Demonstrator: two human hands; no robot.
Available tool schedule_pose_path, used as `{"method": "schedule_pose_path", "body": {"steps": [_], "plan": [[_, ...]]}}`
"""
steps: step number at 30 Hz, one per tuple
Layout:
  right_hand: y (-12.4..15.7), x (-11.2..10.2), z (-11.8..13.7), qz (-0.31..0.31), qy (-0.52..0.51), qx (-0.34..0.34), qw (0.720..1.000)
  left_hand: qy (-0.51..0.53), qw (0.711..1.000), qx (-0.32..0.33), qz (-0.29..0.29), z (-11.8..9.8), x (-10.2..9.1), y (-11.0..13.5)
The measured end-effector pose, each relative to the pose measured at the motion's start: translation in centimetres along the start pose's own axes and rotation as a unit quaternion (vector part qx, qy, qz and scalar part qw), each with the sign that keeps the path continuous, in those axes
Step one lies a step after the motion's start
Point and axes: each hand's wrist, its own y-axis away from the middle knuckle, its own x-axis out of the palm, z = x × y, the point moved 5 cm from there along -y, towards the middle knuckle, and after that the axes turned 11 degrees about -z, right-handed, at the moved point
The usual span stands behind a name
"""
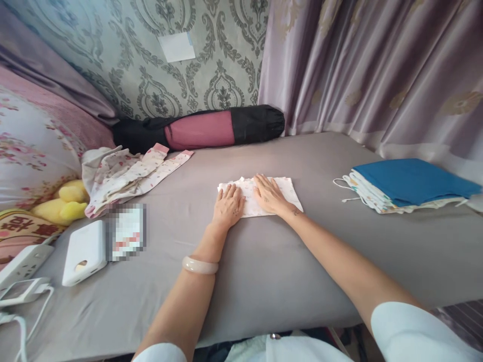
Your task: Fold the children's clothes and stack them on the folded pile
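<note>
A small folded white cloth with a fine print (284,192) lies flat in the middle of the grey bed sheet (264,266). My left hand (228,205) rests palm down on its left part, fingers stretched out. My right hand (268,193) lies flat on the cloth's middle, fingers together and extended. Neither hand grips anything. A pale bangle (199,265) sits on my left wrist.
A stack of folded cloths topped by a blue one (409,183) lies at the right. Unfolded printed garments (124,173) lie at the left, near a yellow plush toy (70,201). A black and pink roll bag (204,129) lies along the wall. A white power bank (85,251) and chargers (22,271) are at the left.
</note>
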Motion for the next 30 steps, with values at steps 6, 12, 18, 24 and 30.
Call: {"method": "schedule_pose_path", "body": {"steps": [6, 12, 18, 24, 30], "plan": [[1.1, -0.6, -2.0, 0.002, 0.057, 0.002, 0.998, -0.01, 1.0, -0.005, -0.003, -0.1, -0.1, 0.1], [1.4, 0.3, -2.1, -0.006, 0.061, 0.002, 0.998, -0.017, 1.0, 0.003, 0.025, -0.2, 0.4, 0.3], [1.4, -0.4, -2.6, -0.008, 0.043, 0.002, 0.999, -0.024, 1.0, -0.007, -0.012, -0.1, 0.0, 0.1], [1.7, -1.9, -4.8, -0.049, 0.087, 0.042, 0.994, -0.029, 0.997, -0.046, -0.056, 0.8, 0.2, 0.0], [1.8, -0.6, -6.1, 0.003, 0.077, 0.077, 0.994, -0.019, 0.998, -0.067, 0.009, 1.2, 1.3, 0.1]]}}
